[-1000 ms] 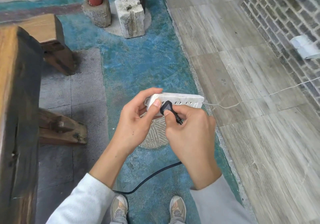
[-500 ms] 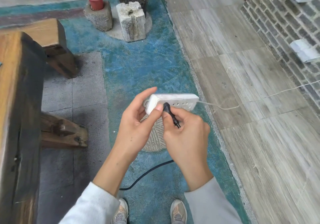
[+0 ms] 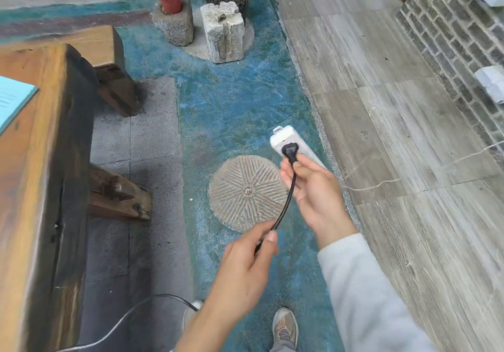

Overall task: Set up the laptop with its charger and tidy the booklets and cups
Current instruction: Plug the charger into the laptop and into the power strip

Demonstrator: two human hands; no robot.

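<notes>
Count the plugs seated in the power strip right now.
1: the black plug sits near the far end of the white power strip. The right hand covers the rest, so more may be hidden.

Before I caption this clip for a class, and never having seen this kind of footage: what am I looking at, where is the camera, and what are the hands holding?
There is no machine here. The single view comes from a camera worn on a person's head, looking down at their own hands and shoes. The right hand holds a white power strip with a black plug seated in it. The left hand pinches the plug's black cable between its fingers, lower down. Below is a blue floor with a round carved stone set in it. At the left stands a wooden table with a pale blue booklet on its top.
</notes>
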